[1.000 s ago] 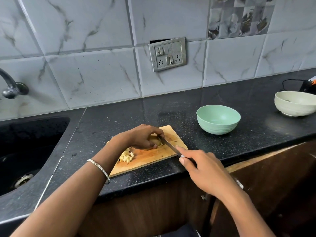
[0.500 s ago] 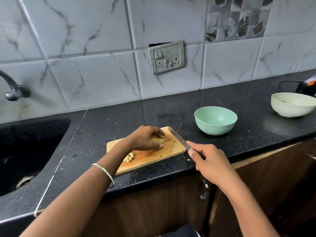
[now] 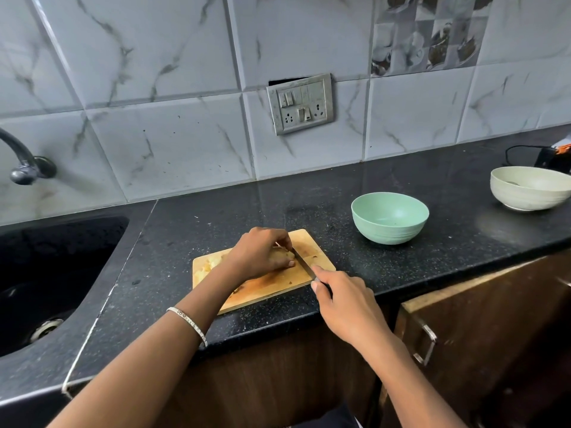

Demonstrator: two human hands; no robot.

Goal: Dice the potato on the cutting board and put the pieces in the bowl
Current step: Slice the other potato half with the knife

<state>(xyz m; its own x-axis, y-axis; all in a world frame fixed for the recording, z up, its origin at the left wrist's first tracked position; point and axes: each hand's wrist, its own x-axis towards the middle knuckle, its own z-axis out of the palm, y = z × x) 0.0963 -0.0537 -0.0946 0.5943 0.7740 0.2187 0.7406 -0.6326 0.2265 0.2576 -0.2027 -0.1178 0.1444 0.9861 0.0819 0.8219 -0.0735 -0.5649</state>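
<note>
A wooden cutting board (image 3: 278, 282) lies near the front edge of the black counter. My left hand (image 3: 259, 251) curls over a piece of potato (image 3: 282, 256) on the board and holds it down. My right hand (image 3: 343, 301) grips a knife (image 3: 301, 259) by its handle; the blade lies against the potato's right side beside my left fingertips. Several pale diced pieces (image 3: 205, 267) lie at the board's left end, partly hidden by my left arm. A green bowl (image 3: 390, 217) stands to the right of the board, apart from it.
A black sink (image 3: 46, 273) with a tap (image 3: 24, 168) sits at the left. A cream bowl (image 3: 530, 193) and a dark corded device (image 3: 550, 156) are at the far right. A switch plate (image 3: 301, 103) hangs on the tiled wall. Cabinet doors run below the counter.
The knife was lifted off to the right of the potato half a second ago; now its blade is back down against the potato. My left hand stayed on the potato.
</note>
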